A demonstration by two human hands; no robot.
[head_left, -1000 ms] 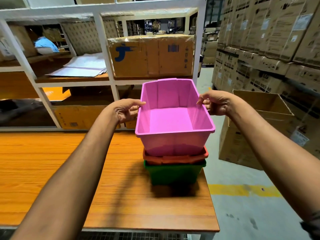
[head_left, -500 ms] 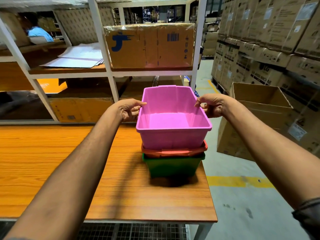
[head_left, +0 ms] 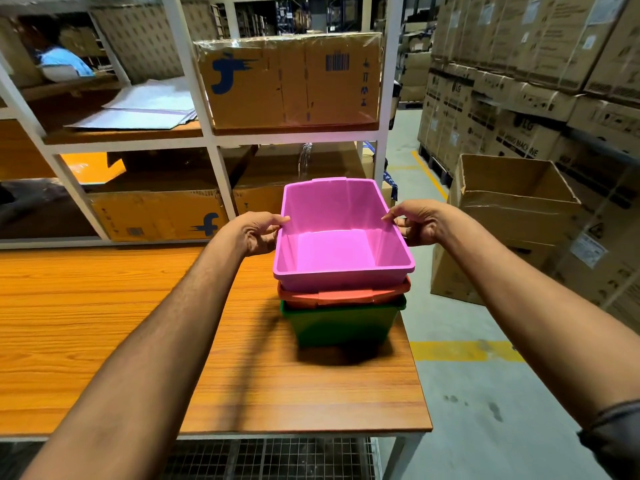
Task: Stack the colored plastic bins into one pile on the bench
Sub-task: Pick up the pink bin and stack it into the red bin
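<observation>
1. Head view, bench: wooden bench [head_left: 104, 323] running from far left to the near right corner, with one pile of bins close to its right edge.
2. Pile, bottom to top: green bin [head_left: 341, 323] on the bench, red bin [head_left: 343, 296] nested in it with only the rim showing, pink bin [head_left: 341, 237] on top, sunk deep into the red one.
3. Left hand [head_left: 254, 233]: closed on the left rim of the pink bin, thumb over the edge, fingers curled on the outer wall.
4. Right hand [head_left: 420, 221]: closed likewise on the right rim, thumb tip on the edge, fingers under the lip outside.
5. Seating: pink rim just above the red rim, roughly level; cannot tell if fully pressed home.
6. Progress: three bins already in one pile; no loose bin visible elsewhere on the bench, so likely near the end.
7. Left to do, as a judgement: settle the pink bin squarely, then let go with both hands.
8. Surroundings: white shelf rack [head_left: 204, 133] with cartons beyond the bench, open carton [head_left: 512, 209] on the floor at right.
</observation>
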